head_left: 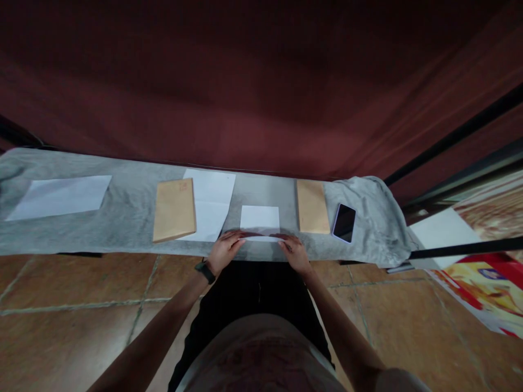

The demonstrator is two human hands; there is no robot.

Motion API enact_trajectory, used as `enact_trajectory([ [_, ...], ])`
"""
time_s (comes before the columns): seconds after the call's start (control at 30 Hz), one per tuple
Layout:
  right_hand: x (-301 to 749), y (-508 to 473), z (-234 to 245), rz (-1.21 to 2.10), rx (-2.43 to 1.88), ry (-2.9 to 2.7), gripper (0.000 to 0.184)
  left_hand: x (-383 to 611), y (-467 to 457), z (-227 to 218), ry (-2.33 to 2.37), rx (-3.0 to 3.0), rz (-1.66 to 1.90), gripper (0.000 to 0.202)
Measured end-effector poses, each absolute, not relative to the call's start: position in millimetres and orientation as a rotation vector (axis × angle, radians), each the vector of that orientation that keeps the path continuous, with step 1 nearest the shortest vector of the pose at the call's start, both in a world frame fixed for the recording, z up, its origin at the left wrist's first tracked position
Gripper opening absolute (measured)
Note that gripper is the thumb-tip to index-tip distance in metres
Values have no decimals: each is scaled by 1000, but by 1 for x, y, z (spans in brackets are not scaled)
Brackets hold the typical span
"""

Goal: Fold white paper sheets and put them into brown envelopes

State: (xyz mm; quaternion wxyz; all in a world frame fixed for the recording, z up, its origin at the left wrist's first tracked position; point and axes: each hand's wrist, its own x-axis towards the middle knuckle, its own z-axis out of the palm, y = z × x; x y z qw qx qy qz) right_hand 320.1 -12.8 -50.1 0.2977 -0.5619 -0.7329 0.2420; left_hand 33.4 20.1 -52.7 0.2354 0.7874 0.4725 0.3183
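Note:
A small folded white sheet lies on the grey cloth in front of me. My left hand rests at its near left corner and my right hand at its near right corner, fingers pointed inward and pressing flat along the near edge. A dark watch sits on my left wrist. To the left lie a brown envelope and a larger white sheet partly under it. Another brown envelope lies to the right.
A phone with a dark screen lies right of the second envelope. A further white sheet is at the far left. A dark red curtain hangs behind the cloth-covered surface. Tiled floor is below; a black frame and coloured print stand at right.

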Motion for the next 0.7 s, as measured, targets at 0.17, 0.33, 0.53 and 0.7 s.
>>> enact_trajectory([
  [0.17,313,1,-51,518,-1686,-1904,30,48,29,-46,1507,2040,835,35],
  [0.33,303,22,-43,493,-1913,-1856,31,64,37,-31,1756,1870,728,33],
  [0.53,289,41,-34,385,-2189,-1854,32,82,50,-15,2070,1777,445,34],
  [0.7,281,53,-34,280,-2313,-1858,31,91,64,-15,2187,1758,280,38],
])
